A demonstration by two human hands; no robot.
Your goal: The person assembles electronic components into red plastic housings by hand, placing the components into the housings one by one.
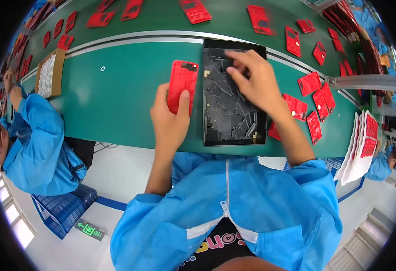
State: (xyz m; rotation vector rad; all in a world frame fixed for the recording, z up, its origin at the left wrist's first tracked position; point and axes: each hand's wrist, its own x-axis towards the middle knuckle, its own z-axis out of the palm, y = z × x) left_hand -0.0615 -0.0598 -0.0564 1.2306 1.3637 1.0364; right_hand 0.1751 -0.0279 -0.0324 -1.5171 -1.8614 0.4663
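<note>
Left hand (pixel 170 123): closed round a red casing (pixel 181 82), thumb laid on its inner face, fingers behind. I have the casing over the desk (pixel 116 104), just left of the black tray (pixel 210 139), hollow side up.

Right hand (pixel 259 83): above the far part of the tray, index and thumb apart, tray floor showing between them. No part seen in that gap; whether a fingertip touches anything, I cannot tell.

Strips (pixel 251 128): thin, dark, strewn at many angles, some crossing, a denser cluster at the near right.

Step, as I judge it: picking one strip for the casing. Method notes: choose a strip lying by itself; crossed ones may drag a neighbour along. Pinch lightly near the middle, since so slender a piece could flex or spring away. Lift straight up before carrying it left. Keep the casing level and near the tray, for a short carry. Left thumb should sit clear of any slot the strip needs.
</note>
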